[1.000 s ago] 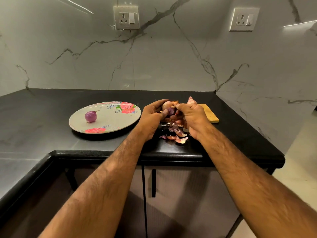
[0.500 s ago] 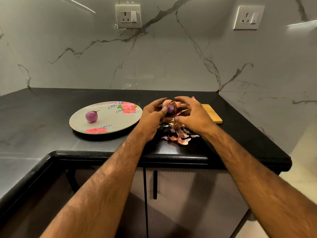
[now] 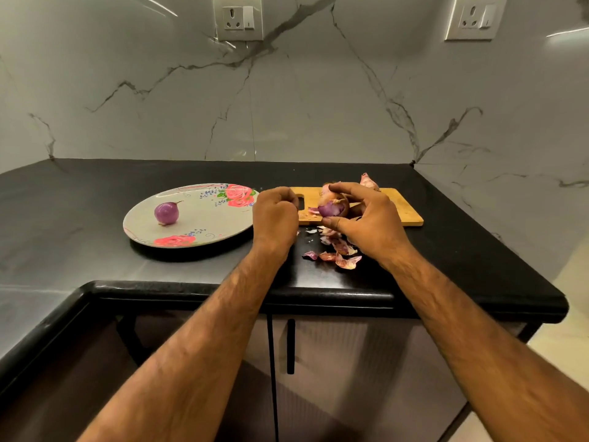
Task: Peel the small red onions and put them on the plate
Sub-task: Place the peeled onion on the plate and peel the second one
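Note:
A half-peeled small red onion [image 3: 331,208], purple flesh showing below loose brown skin, is gripped by the fingers and thumb of my right hand [image 3: 369,224] just above the near edge of the wooden cutting board [image 3: 404,209]. My left hand [image 3: 275,216] hovers a little to the left of it with fingers curled into a fist; nothing shows in it. One peeled purple onion [image 3: 166,213] lies on the flowered plate [image 3: 210,228] at the left. Another onion piece [image 3: 368,181] peeks out behind my right hand.
Torn onion skins [image 3: 338,252] are scattered on the black counter [image 3: 95,218] below my right hand. The counter's front edge runs close beneath my wrists, with cabinet doors under it. A marble wall with two sockets stands behind.
My left hand has let go of the onion and pulled away to the left, curling shut. My right hand now holds the onion alone, slightly further right over the board.

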